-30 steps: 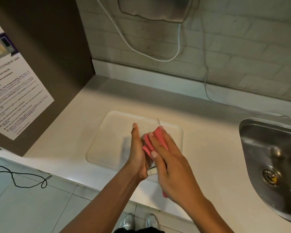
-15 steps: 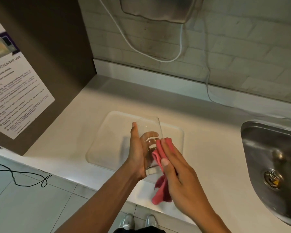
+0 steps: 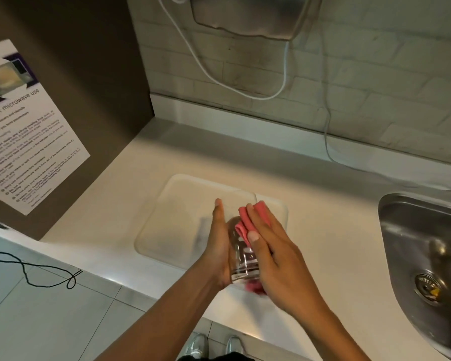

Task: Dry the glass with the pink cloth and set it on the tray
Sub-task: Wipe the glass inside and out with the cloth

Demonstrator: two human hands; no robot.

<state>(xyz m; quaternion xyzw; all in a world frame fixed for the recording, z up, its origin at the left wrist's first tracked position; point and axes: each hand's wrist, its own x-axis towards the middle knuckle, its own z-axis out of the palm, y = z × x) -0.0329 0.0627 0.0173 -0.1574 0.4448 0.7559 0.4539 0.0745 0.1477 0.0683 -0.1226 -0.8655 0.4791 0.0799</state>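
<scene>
Two hands work over the near edge of the tray [image 3: 167, 230], a clear, shallow, rounded rectangle lying flat on the pale table [image 3: 323, 230]. The left hand [image 3: 219, 246] is wrapped around the far-left side of the glass [image 3: 241, 261], a clear tumbler held tilted above the tray's near right corner, its thick base toward the person. The right hand [image 3: 274, 259] presses the pink cloth [image 3: 248, 220] flat against the right side of the glass; folds of cloth show above the fingers and a further bit below the palm. The hands are thus closed together on glass and cloth, with the glass clear of the tray. To the right of the tray, well apart, lies a steel sink [image 3: 422, 243]; to its left, a printed notice [image 3: 24, 136] on a brown panel.
</scene>
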